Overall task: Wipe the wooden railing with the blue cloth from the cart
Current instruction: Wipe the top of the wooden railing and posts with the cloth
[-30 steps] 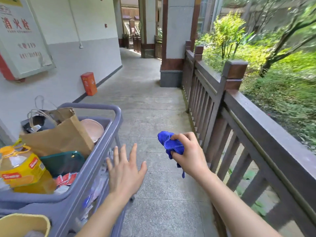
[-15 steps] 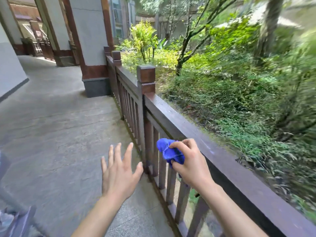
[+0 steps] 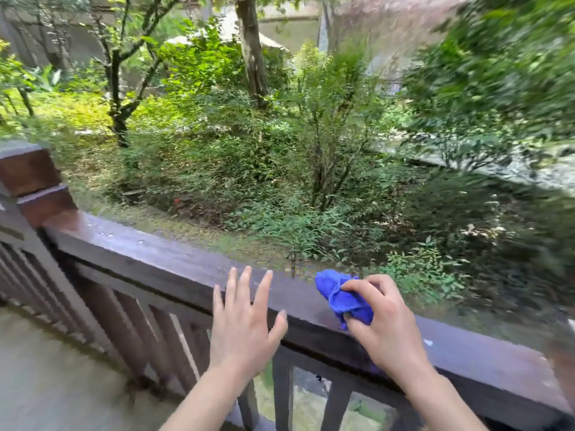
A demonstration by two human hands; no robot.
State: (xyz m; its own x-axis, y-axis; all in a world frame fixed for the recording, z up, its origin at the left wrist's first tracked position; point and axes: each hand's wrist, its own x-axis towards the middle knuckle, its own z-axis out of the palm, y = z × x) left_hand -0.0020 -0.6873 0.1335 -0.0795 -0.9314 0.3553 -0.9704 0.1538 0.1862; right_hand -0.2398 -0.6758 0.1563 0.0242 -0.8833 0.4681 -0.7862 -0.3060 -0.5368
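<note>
The dark wooden railing (image 3: 161,262) runs across the view from upper left down to lower right, with vertical balusters under its flat top rail. My right hand (image 3: 385,328) grips the bunched blue cloth (image 3: 342,295) over the top rail, the cloth at or just above the wood. My left hand (image 3: 242,318) is open with fingers spread, held flat in front of the rail to the left of the cloth. The cart is out of view.
A square brown post (image 3: 29,178) caps the railing at the left. Grey paved floor (image 3: 46,377) lies at lower left. Beyond the rail the ground drops into dense shrubs and trees (image 3: 280,135). Water drops sit on the rail near the post.
The view has swung right from the corridor and cart to face the railing. My right hand has carried the blue cloth over the top rail; my left hand stays open beside it.
</note>
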